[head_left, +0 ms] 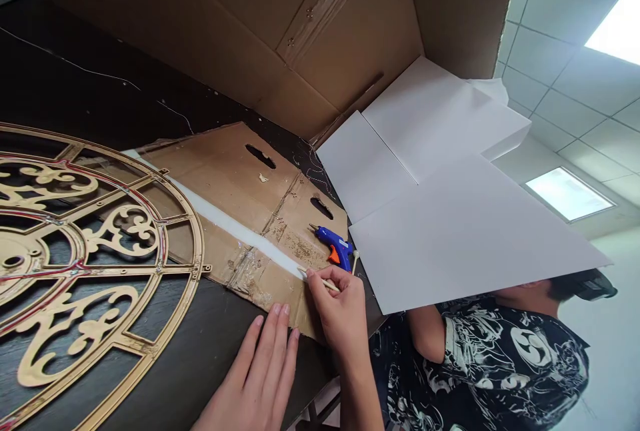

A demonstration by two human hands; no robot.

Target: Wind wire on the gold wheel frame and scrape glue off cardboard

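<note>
A thin, pale, pencil-like stick (327, 284) is pinched in my right hand (345, 304). Its tip meets the near end of a long white strip (225, 221), which lies across a flattened brown cardboard sheet (270, 198). My left hand (255, 371) rests with fingers stretched out, its fingertips at the cardboard's edge, holding nothing. A blue glue gun (334, 244) with an orange trigger lies on the cardboard just beyond my right hand. To the left, a large round gold ornamental frame (196, 234) with red wires overlaps part of the strip and cardboard.
A big cardboard box wall (225, 18) stands behind the dark table (90, 78). White panels (450, 231) rise at the right, with a person in a black-and-white patterned shirt (505, 358) behind them. Loose white thread (100, 71) trails over the table.
</note>
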